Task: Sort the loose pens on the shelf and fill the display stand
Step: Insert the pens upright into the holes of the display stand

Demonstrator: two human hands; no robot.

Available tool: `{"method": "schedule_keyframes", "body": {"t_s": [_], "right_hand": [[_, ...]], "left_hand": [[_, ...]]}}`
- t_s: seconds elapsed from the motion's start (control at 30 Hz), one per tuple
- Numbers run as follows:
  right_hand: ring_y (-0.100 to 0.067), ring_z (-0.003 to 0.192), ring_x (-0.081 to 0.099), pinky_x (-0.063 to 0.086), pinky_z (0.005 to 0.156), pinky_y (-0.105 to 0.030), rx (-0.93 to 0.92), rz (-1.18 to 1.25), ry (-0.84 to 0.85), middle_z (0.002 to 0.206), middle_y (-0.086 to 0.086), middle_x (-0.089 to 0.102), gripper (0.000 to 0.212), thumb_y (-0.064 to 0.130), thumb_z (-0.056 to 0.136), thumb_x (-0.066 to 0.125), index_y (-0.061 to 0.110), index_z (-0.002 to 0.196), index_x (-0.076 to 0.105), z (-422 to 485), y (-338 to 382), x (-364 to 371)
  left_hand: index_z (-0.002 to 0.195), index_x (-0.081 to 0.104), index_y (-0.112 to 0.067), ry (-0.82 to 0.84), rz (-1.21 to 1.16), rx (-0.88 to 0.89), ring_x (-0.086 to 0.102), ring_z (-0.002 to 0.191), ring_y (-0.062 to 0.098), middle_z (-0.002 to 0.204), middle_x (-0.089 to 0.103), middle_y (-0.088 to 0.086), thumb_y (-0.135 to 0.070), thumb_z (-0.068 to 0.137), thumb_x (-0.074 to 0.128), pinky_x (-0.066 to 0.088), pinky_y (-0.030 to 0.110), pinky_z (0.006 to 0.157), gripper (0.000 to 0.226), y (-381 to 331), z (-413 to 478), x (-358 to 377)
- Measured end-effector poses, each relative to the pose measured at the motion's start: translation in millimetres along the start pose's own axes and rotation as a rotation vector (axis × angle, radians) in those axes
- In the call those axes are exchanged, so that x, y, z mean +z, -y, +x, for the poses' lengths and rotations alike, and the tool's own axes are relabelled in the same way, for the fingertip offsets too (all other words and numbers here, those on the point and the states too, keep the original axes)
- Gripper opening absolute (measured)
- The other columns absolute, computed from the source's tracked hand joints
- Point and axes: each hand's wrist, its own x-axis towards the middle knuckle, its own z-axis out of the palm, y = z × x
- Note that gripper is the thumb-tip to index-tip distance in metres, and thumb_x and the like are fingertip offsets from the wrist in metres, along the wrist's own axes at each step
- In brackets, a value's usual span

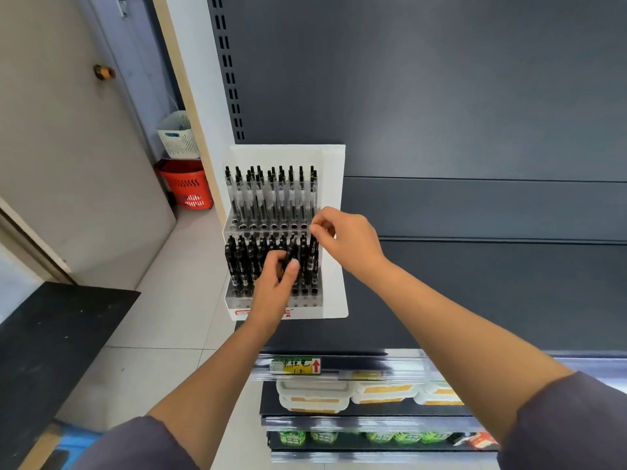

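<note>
The white display stand (334, 232) sits on the dark grey shelf (475, 283), at the shelf's left end and against its back panel. The stand has 2 stepped clear tiers. The upper tier holds clear-barrelled pens (271, 195) with black tops, standing upright in close rows. The lower tier holds black pens (241, 262), also upright, with some free holes showing along its front edge. The left hand (273, 290) reaches up in front of the lower tier, its fingers curled and its thumb pressed against a black pen (291, 251), which it grips tilted just before the middle of the row. The right hand (346, 239) hovers at the stand's right side with thumb and forefinger drawn together at the top of the rightmost black pen (314, 256); I cannot tell whether the fingertips actually nip that pen or only meet above it. Both forearms are bare, with dark sleeves at the bottom of the view. A yellow and green price label (295, 366) with a red arrow is fixed to the shelf's front edge, below the stand. On the lower shelves lie white lidded containers (312, 396) and, beneath them, green packets (324, 437). To the left, on the pale tiled floor (163, 334), an orange basket (188, 188) stands with a white basket (178, 135) on top of it.
</note>
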Motion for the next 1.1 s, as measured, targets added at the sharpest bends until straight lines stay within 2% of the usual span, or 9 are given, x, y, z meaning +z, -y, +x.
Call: {"method": "schedule_keyframes", "body": {"t_s": [0.13, 0.27, 0.43, 0.5, 0.67, 0.8, 0.93, 1.03, 1.1], "right_hand": [[-0.012, 0.074, 0.059, 0.043, 0.062, -0.026, -0.062, -0.137, 0.025, 0.081, 0.009, 0.066, 0.014, 0.032, 0.094, 0.051, 0.023, 0.096, 0.062, 1, -1, 1], [-0.009, 0.072, 0.055, 0.034, 0.054, -0.023, -0.081, -0.196, 0.025, 0.08, 0.012, 0.065, 0.014, 0.033, 0.094, 0.051, 0.025, 0.094, 0.062, -2, -7, 7], [-0.01, 0.085, 0.053, 0.038, 0.062, -0.026, -0.043, -0.232, 0.09, 0.09, 0.012, 0.064, 0.015, 0.035, 0.093, 0.051, 0.028, 0.092, 0.064, -11, -17, 15], [-0.01, 0.09, 0.05, 0.038, 0.064, -0.027, -0.037, -0.241, 0.119, 0.098, 0.011, 0.06, 0.015, 0.035, 0.093, 0.052, 0.027, 0.093, 0.065, -14, -20, 19], [-0.008, 0.081, 0.047, 0.036, 0.064, -0.026, 0.026, -0.141, 0.11, 0.091, 0.013, 0.051, 0.008, 0.033, 0.091, 0.056, 0.025, 0.093, 0.058, -17, -21, 24], [-0.01, 0.078, 0.049, 0.036, 0.062, -0.026, 0.051, -0.127, 0.128, 0.087, 0.011, 0.054, 0.008, 0.033, 0.092, 0.055, 0.025, 0.09, 0.057, -18, -20, 27], [-0.008, 0.078, 0.051, 0.042, 0.068, -0.028, 0.062, -0.028, 0.128, 0.092, 0.011, 0.055, 0.013, 0.03, 0.094, 0.051, 0.024, 0.098, 0.061, -19, -18, 22], [-0.008, 0.078, 0.054, 0.045, 0.075, -0.025, 0.092, 0.144, 0.108, 0.094, 0.009, 0.059, 0.016, 0.03, 0.094, 0.052, 0.022, 0.098, 0.066, -17, -11, 14], [-0.004, 0.077, 0.056, 0.045, 0.074, -0.021, 0.081, 0.184, 0.155, 0.09, 0.011, 0.06, 0.014, 0.028, 0.092, 0.057, 0.02, 0.094, 0.069, -17, -6, 12]], "left_hand": [[0.109, 0.044, -0.019, 0.01, -0.053, 0.016, 0.036, 0.059, 0.009, 0.071, 0.042, -0.006, -0.034, 0.097, 0.041, 0.031, 0.026, 0.052, 0.019, 3, 3, 2], [0.105, 0.047, -0.025, 0.018, -0.008, 0.063, 0.046, 0.06, 0.01, 0.07, 0.049, -0.005, -0.029, 0.097, 0.043, 0.042, 0.023, 0.052, 0.009, 0, 1, 6], [0.106, 0.052, -0.024, 0.012, -0.011, 0.051, 0.056, 0.073, 0.008, 0.083, 0.058, -0.008, -0.023, 0.096, 0.048, 0.051, 0.026, 0.067, 0.011, 1, -1, 8], [0.104, 0.054, -0.024, 0.012, -0.02, 0.025, 0.059, 0.075, 0.005, 0.083, 0.061, -0.008, -0.018, 0.095, 0.051, 0.051, 0.022, 0.069, 0.011, 2, -1, 9], [0.1, 0.053, -0.028, -0.003, -0.054, -0.012, 0.066, 0.081, 0.007, 0.091, 0.068, 0.003, -0.014, 0.09, 0.058, 0.053, 0.025, 0.074, 0.017, 6, -2, 4], [0.093, 0.051, -0.035, 0.001, -0.077, -0.009, 0.065, 0.077, 0.004, 0.087, 0.069, -0.001, -0.013, 0.092, 0.055, 0.053, 0.022, 0.07, 0.023, 3, -3, 2], [0.103, 0.054, -0.024, 0.021, -0.028, 0.014, 0.063, 0.085, 0.011, 0.094, 0.065, -0.001, -0.014, 0.094, 0.052, 0.051, 0.021, 0.075, 0.014, 0, -3, 2], [0.117, 0.056, -0.014, 0.034, 0.049, 0.046, 0.057, 0.091, 0.001, 0.101, 0.06, -0.007, -0.015, 0.094, 0.052, 0.045, 0.008, 0.075, 0.023, -4, -3, 4], [0.117, 0.057, -0.013, 0.034, 0.057, 0.068, 0.056, 0.093, 0.001, 0.1, 0.06, -0.009, -0.014, 0.095, 0.05, 0.045, 0.01, 0.077, 0.023, -9, -3, 5]]}}
